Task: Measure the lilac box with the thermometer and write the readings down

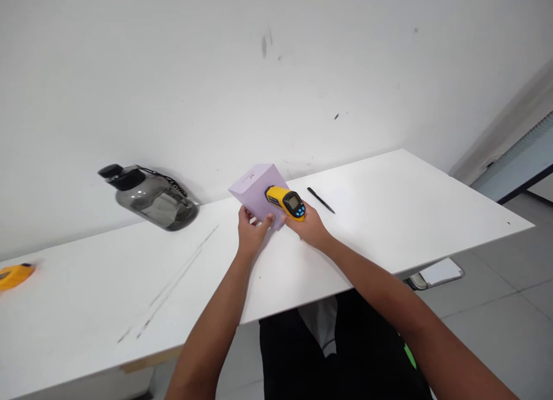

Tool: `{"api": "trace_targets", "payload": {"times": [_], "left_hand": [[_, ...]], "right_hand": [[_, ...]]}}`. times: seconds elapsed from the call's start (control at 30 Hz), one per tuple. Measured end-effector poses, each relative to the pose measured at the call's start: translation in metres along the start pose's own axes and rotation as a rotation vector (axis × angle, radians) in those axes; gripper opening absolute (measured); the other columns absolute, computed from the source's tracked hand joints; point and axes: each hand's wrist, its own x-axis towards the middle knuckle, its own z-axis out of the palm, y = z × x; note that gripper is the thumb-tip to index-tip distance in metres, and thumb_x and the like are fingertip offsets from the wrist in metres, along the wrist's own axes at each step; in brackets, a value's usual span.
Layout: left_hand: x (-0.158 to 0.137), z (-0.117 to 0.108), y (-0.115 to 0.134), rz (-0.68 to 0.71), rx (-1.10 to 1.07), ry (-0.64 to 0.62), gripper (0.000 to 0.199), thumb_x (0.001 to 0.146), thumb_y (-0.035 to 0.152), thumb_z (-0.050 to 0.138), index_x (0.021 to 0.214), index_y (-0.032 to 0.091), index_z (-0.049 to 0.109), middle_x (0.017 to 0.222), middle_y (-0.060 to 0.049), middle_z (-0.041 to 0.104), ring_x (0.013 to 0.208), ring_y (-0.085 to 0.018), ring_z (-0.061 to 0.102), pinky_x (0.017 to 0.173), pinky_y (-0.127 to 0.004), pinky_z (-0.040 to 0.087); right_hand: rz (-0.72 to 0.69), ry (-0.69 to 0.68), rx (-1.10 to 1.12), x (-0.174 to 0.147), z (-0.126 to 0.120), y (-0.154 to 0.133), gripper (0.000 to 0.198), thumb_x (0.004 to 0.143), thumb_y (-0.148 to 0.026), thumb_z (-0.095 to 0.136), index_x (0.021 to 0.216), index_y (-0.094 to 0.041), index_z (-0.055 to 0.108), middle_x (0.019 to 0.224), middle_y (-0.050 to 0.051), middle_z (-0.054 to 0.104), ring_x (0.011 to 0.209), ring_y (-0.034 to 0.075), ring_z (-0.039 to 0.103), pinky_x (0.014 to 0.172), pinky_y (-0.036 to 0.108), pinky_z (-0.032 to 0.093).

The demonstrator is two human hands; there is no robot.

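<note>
A pale purple box (252,193) stands tilted at the middle of the table, its printed end facing up. My left hand (253,230) is closed around the box's lower near part, with the thumb on the near face. A yellow and black infrared thermometer (286,202) is in my right hand (311,226), which is wrapped around its handle. The thermometer's small screen and blue buttons face me, and its front end is right at the box's face; whether they touch I cannot tell. My right fingers are partly hidden behind the handle.
A black pen (321,200) lies right of my right hand on the white table (389,216). A grey translucent bottle (155,198) with a black cap is at the back left by the wall. At the far left edge sits an orange object (15,276), partly out of view.
</note>
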Motion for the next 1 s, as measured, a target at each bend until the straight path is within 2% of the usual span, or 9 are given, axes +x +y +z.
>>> {"api": "trace_targets", "payload": {"times": [0.23, 0.5, 0.87, 1.0], "left_hand": [[-0.001, -0.001, 0.002, 0.008, 0.023, -0.011, 0.074, 0.067, 0.045, 0.078, 0.128, 0.021, 0.045, 0.124, -0.013, 0.058, 0.11, -0.023, 0.06, 0.087, -0.036, 0.055], [0.002, -0.002, -0.008, 0.03, 0.051, 0.002, 0.077, 0.065, 0.05, 0.079, 0.128, 0.021, 0.045, 0.123, -0.012, 0.059, 0.111, -0.024, 0.059, 0.086, -0.037, 0.055], [0.001, -0.001, -0.004, 0.021, 0.034, 0.012, 0.077, 0.065, 0.049, 0.08, 0.127, 0.021, 0.045, 0.123, -0.012, 0.058, 0.108, -0.025, 0.06, 0.083, -0.037, 0.055], [0.0, 0.0, -0.001, 0.019, 0.024, 0.028, 0.075, 0.064, 0.046, 0.081, 0.127, 0.023, 0.045, 0.127, -0.012, 0.056, 0.111, -0.025, 0.059, 0.089, -0.039, 0.055]], "right_hand": [[-0.003, -0.008, -0.011, 0.004, -0.005, 0.002, 0.03, 0.075, -0.032, 0.071, 0.102, -0.02, 0.065, 0.097, 0.006, 0.072, 0.09, 0.022, 0.067, 0.084, 0.037, 0.054], [-0.018, -0.025, -0.016, 0.004, -0.007, 0.001, 0.025, 0.075, -0.033, 0.07, 0.095, -0.019, 0.063, 0.092, 0.004, 0.069, 0.085, 0.019, 0.065, 0.08, 0.035, 0.053], [-0.001, -0.068, 0.017, 0.005, -0.009, 0.004, 0.034, 0.076, -0.036, 0.072, 0.104, -0.019, 0.062, 0.099, 0.006, 0.07, 0.092, 0.02, 0.065, 0.085, 0.036, 0.052], [-0.018, -0.053, -0.013, 0.003, -0.006, 0.004, 0.036, 0.076, -0.038, 0.072, 0.106, -0.019, 0.062, 0.099, 0.006, 0.07, 0.091, 0.021, 0.065, 0.083, 0.037, 0.053]]}}
